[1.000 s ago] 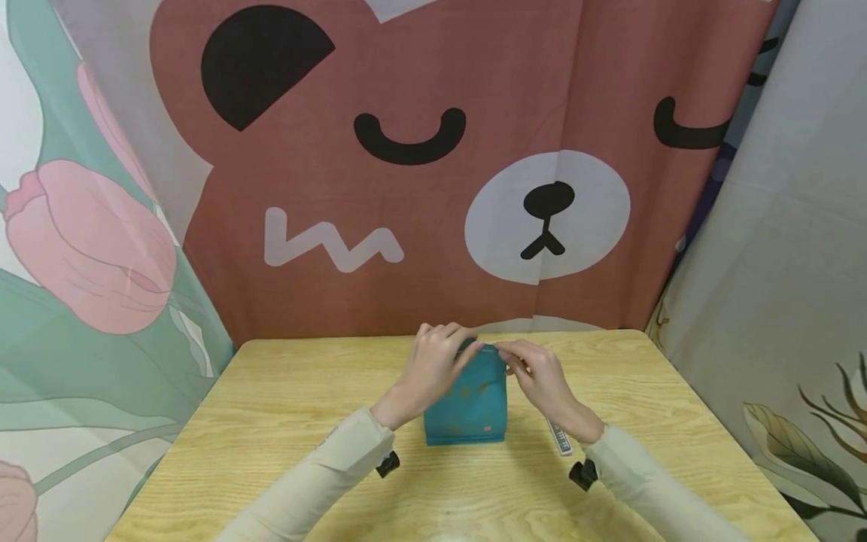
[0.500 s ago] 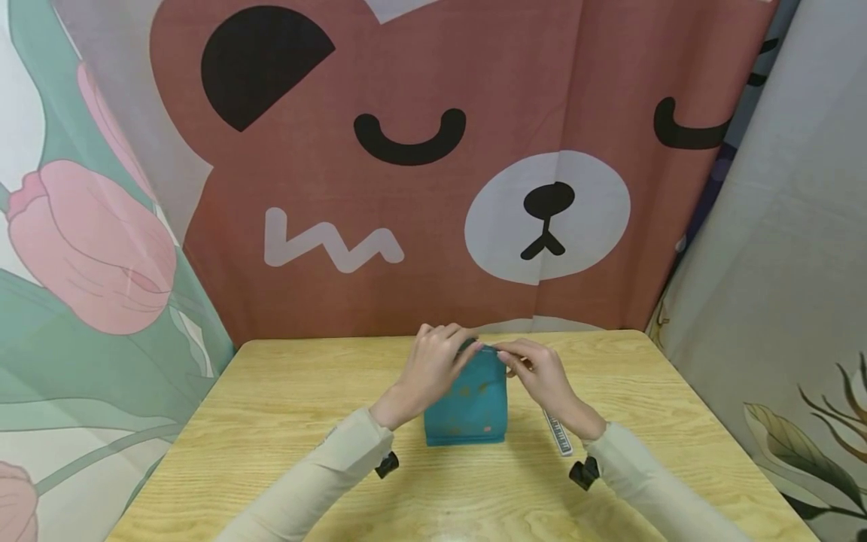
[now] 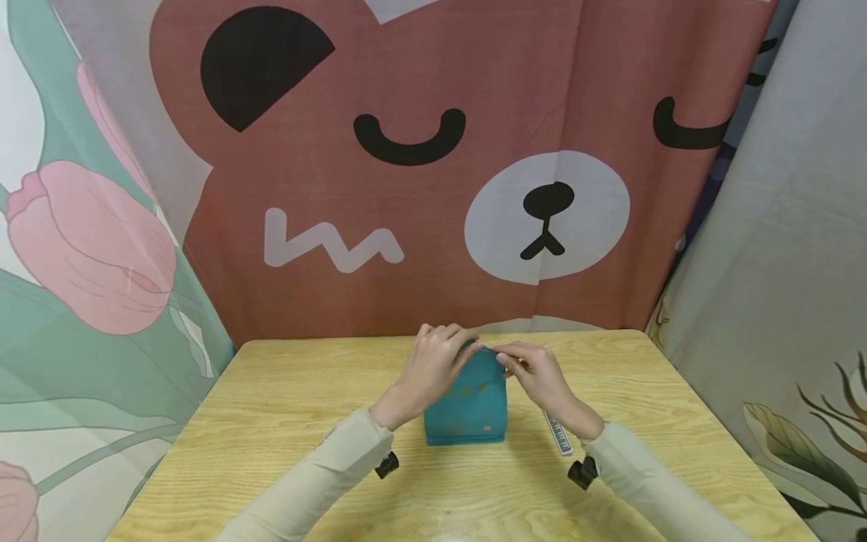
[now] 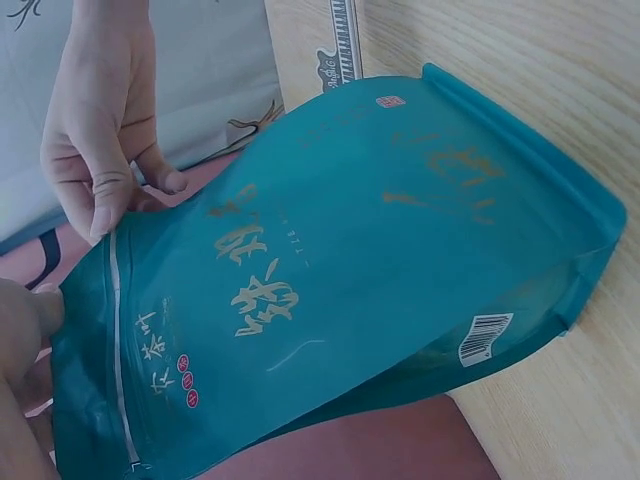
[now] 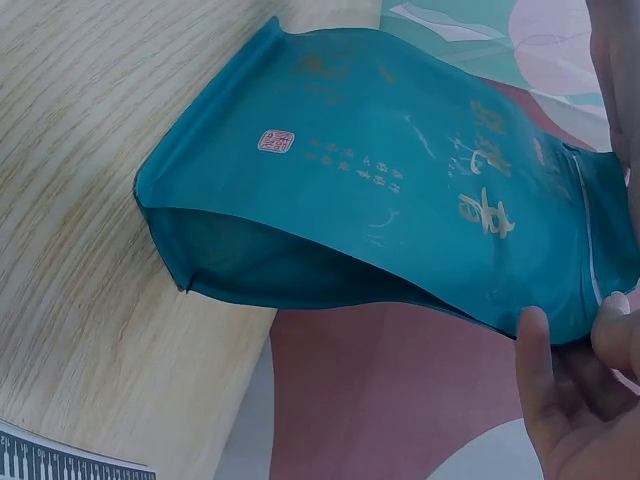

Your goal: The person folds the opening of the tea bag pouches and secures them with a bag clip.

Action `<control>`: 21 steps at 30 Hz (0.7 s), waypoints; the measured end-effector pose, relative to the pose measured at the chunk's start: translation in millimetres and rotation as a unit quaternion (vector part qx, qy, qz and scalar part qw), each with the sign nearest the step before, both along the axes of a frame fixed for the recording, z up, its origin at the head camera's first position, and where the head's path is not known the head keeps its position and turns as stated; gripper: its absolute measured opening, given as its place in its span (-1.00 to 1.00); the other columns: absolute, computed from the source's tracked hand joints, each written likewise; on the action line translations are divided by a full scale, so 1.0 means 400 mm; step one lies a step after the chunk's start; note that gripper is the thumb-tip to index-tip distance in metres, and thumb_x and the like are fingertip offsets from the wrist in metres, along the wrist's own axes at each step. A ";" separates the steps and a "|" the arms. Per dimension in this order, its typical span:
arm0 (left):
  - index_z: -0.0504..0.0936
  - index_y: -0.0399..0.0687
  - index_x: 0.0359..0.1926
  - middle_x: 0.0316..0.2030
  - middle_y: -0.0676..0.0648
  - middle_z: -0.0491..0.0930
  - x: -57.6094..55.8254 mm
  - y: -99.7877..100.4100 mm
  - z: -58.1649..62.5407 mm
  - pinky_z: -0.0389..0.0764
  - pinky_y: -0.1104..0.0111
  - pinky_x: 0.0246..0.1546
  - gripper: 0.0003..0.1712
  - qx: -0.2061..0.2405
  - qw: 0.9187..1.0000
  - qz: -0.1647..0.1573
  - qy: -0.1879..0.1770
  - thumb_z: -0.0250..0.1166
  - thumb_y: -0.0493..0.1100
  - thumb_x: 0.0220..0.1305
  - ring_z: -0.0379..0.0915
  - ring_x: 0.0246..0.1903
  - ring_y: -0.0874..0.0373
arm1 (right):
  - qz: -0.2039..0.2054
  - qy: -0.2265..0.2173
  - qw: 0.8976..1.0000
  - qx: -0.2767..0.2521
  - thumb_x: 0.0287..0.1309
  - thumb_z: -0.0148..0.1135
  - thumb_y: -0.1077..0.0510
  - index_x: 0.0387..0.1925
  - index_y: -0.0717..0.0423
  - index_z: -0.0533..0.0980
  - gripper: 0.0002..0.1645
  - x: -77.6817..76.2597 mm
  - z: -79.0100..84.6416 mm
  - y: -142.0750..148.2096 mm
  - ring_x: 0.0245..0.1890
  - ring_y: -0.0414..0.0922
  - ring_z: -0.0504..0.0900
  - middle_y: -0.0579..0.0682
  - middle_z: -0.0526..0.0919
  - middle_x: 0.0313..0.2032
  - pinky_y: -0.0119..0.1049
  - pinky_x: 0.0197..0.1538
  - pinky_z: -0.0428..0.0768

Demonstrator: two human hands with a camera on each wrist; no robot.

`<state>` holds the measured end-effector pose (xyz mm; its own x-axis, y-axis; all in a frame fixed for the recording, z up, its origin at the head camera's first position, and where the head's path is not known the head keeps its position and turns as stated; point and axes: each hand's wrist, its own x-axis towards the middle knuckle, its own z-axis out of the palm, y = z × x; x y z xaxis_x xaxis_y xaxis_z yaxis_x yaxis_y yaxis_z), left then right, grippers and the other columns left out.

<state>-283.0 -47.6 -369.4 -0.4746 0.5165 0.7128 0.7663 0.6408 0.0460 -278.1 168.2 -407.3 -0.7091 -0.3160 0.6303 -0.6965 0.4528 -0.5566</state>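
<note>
The bag [image 3: 467, 410] stands upright on the table [image 3: 237, 421], its base on the wood and its top edge between the 2 hands. The left hand [image 3: 433, 365] pinches the top at the left corner, thumb on the near face. The right hand [image 3: 542, 376] pinches the right corner with thumb and fingers, right beside the pale strip [image 4: 119, 340] that crosses the bag below its top edge. The ruler [image 3: 559, 436] lies to the bag's right, partly hidden by the right forearm.
</note>
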 end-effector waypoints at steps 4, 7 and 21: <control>0.73 -0.05 -0.06 -0.24 0.03 0.70 0.001 0.001 0.001 0.31 0.33 -0.32 -0.77 -0.002 1.000 -0.002 0.000 0.27 -0.07 0.39 0.61 -0.32 0.20 | -0.007 0.004 1.000 0.005 0.29 0.20 0.35 -0.03 0.31 0.65 -0.75 -0.002 -0.002 -0.001 -0.51 0.02 0.69 0.15 0.71 -0.24 -0.37 -0.40 0.62; 0.73 -0.05 -0.06 -0.24 0.03 0.70 0.001 0.002 0.004 0.30 0.33 -0.32 -0.77 -0.003 1.000 -0.003 -0.002 0.27 -0.08 0.39 0.61 -0.32 0.20 | -0.012 0.015 1.000 0.011 0.27 0.22 0.36 -0.06 0.30 0.67 -0.76 -0.004 -0.003 -0.003 -0.51 0.01 0.69 0.12 0.70 -0.27 -0.36 -0.41 0.63; 0.73 -0.05 -0.04 -0.25 0.03 0.70 0.002 0.004 0.005 0.31 0.34 -0.33 -0.78 -0.008 1.000 -0.002 -0.002 0.27 -0.10 0.40 0.60 -0.33 0.22 | -0.037 0.048 0.998 0.030 0.14 0.33 0.36 -0.17 0.27 0.69 -0.81 -0.010 -0.006 -0.009 -0.55 -0.27 0.60 0.02 0.68 -0.37 -0.40 -0.46 0.57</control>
